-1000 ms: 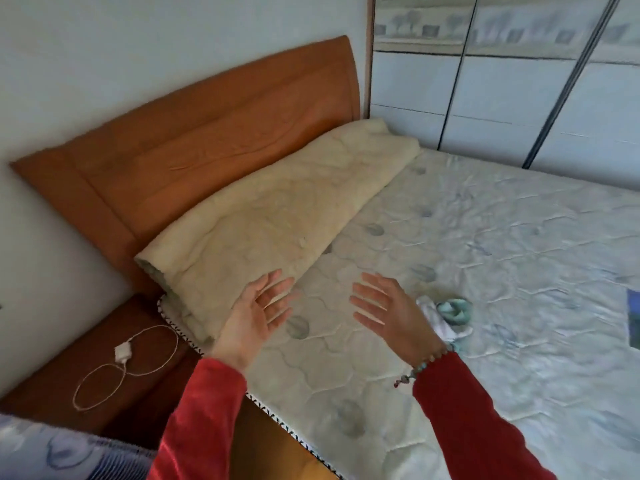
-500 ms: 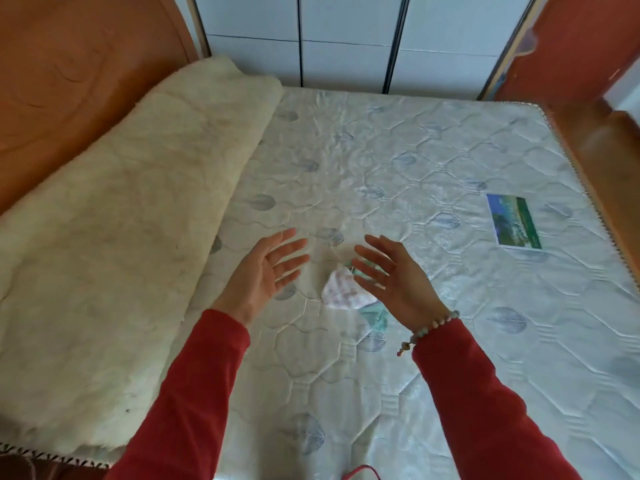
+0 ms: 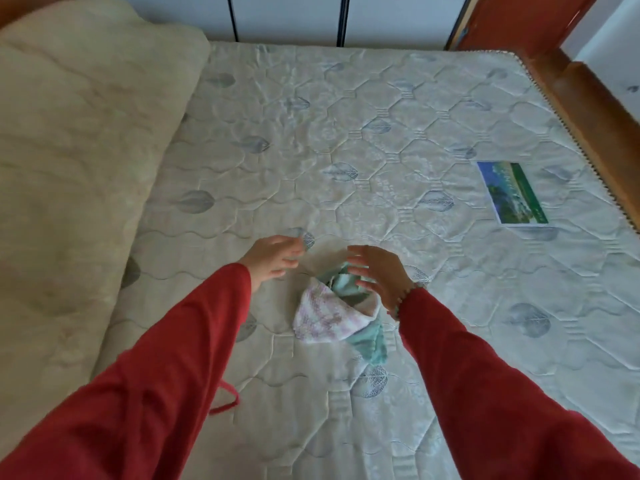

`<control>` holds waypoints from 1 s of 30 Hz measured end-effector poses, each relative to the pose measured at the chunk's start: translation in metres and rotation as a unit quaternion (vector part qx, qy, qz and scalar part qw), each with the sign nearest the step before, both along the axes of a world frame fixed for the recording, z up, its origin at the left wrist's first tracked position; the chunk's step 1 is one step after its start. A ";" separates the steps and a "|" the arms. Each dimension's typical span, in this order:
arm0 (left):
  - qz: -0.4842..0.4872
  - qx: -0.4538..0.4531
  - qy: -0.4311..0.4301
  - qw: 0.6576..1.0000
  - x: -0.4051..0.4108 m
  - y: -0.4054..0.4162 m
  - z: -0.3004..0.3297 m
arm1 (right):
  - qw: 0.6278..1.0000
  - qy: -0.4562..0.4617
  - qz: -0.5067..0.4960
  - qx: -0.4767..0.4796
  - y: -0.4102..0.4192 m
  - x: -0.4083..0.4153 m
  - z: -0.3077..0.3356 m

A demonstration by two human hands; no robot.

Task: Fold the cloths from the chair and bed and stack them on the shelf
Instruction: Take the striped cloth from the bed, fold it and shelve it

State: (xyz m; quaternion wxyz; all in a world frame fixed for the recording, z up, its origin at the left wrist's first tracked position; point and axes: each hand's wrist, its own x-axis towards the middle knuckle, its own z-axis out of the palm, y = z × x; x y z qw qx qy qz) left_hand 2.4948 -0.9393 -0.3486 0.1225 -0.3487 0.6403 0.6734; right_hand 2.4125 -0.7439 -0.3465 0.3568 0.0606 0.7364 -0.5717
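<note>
Small cloths [image 3: 325, 315], one white-pink and one teal, crumpled together on the mattress [image 3: 398, 133] near its middle; just beneath and beside the right hand [image 3: 377, 271], fingers [image 3: 360, 252] spread and apart, gripping nothing. Left hand [image 3: 273, 256] near, likewise loose and apart, short of the cloths; cream blanket [image 3: 76, 150] rolled at far left.

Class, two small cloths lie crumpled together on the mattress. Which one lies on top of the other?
The white cloth with pinkish stripes lies on top; the plain mint-green cloth sticks out from beneath it, toward the right hand.

Home bedroom (quilted mattress [image 3: 381, 140])
</note>
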 end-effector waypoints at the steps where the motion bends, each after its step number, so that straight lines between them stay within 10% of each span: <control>1: -0.007 -0.013 -0.019 1.000 -0.011 0.000 -0.024 | 0.998 0.023 0.028 0.045 -0.005 -0.009 -0.027; 9: -0.082 -0.079 -0.051 0.992 -0.023 0.030 -0.162 | 0.936 0.079 0.244 0.243 -0.015 -0.015 -0.181; 23: -0.171 -0.151 0.001 0.974 0.056 0.038 -0.142 | 0.924 -0.093 0.360 0.088 -0.013 0.041 -0.151; 30: -0.213 -0.228 -0.004 0.950 0.114 0.024 -0.127 | 0.815 0.145 0.500 0.255 -0.020 0.071 -0.126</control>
